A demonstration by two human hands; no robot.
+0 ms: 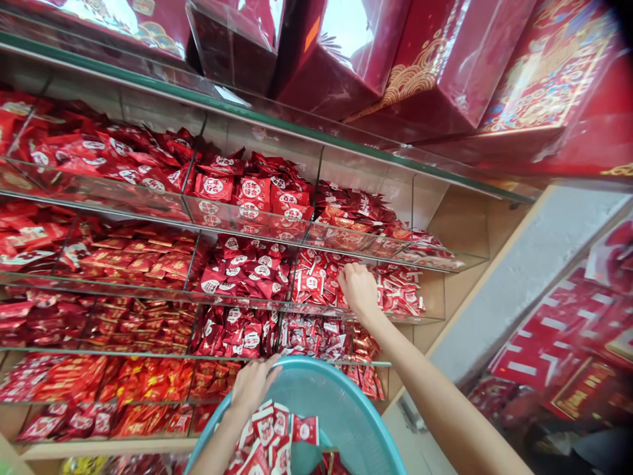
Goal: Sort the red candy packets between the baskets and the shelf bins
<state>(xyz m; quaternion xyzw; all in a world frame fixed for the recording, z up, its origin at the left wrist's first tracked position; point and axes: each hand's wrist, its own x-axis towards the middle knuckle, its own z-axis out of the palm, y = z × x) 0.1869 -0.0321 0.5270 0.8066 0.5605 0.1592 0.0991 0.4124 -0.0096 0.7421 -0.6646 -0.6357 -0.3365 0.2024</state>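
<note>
A teal plastic basket (356, 396) stands low in the middle, with red and white wrapped packets (267, 435) inside. My left hand (253, 384) is closed on the basket's rim at its upper left. Higher up, my right hand (359, 290) reaches into a shelf compartment of small red and white packets (311, 280). Its fingers are curled among the packets; whatever they hold, if anything, is hidden.
Tiered shelves with clear dividers and glass front edges (237, 231) hold red packets. Large red gift boxes (341, 59) stand on the glass shelf above. At the right are a pale wall (558, 237) and more red packages (539, 330).
</note>
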